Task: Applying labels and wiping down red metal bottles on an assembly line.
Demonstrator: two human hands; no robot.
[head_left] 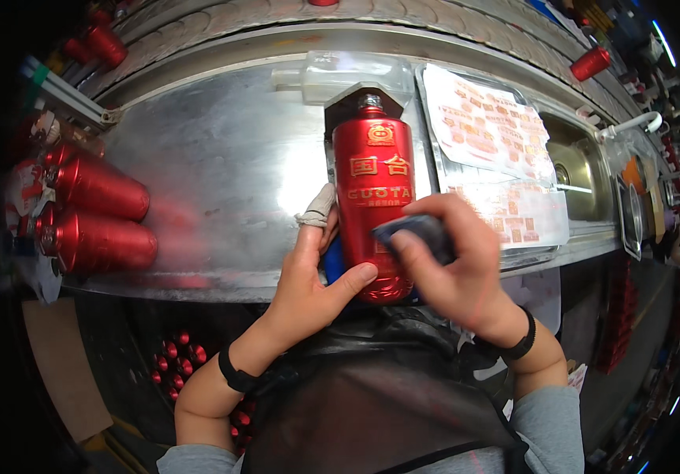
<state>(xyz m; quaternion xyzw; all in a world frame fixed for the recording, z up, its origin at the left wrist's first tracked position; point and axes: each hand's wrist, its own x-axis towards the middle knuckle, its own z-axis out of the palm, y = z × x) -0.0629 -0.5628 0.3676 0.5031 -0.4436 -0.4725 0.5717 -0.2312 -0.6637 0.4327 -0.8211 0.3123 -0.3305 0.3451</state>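
A shiny red bottle with gold lettering lies at the front edge of the metal table, its neck pointing away from me. My left hand grips its left side, thumb on the lower front, a white finger cot on one finger. My right hand pinches a dark bluish-grey pad or folded cloth against the bottle's lower right front; it is blurred. Under the bottle's neck is a dark angular block, and something blue shows beside its base.
Two red bottles lie at the left of the metal table. A clear bottle lies behind. To the right, decal sheets cover a tray beside a sink. A conveyor runs along the back.
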